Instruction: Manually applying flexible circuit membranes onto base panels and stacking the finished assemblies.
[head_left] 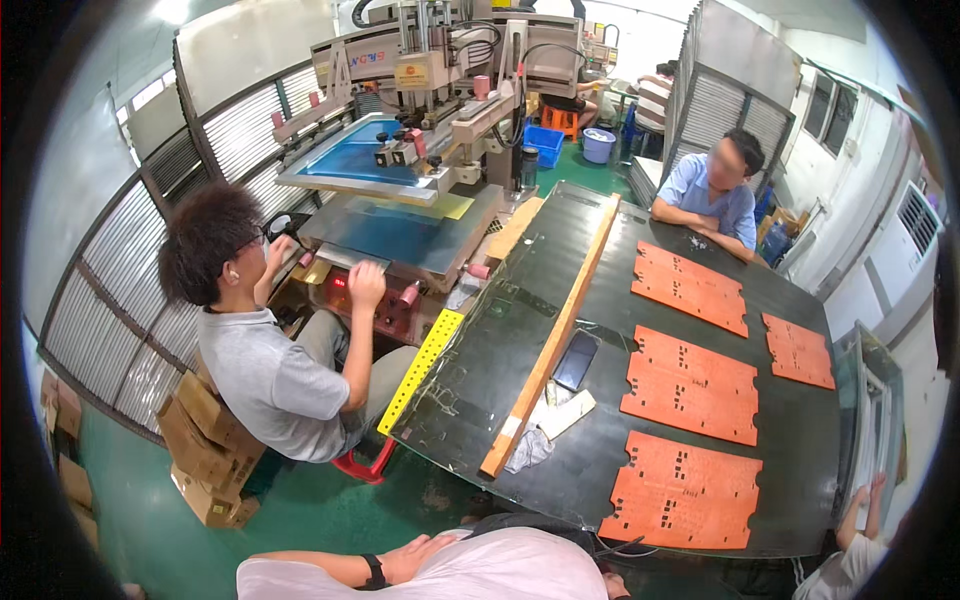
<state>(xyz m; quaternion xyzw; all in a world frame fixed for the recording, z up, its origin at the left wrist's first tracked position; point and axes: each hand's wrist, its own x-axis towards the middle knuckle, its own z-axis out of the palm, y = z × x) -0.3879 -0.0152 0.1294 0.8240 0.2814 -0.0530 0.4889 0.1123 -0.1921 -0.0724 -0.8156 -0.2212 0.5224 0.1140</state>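
Orange panel [690, 492], apparently beyond right grip [615, 584].

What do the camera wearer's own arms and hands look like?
The left hand is ungloved, with a black band around the wrist and a pale pinkish sleeve further up. Only a sliver of what seems the right hand shows, too little to describe.

Green floor [300, 505], white walls [866, 160]
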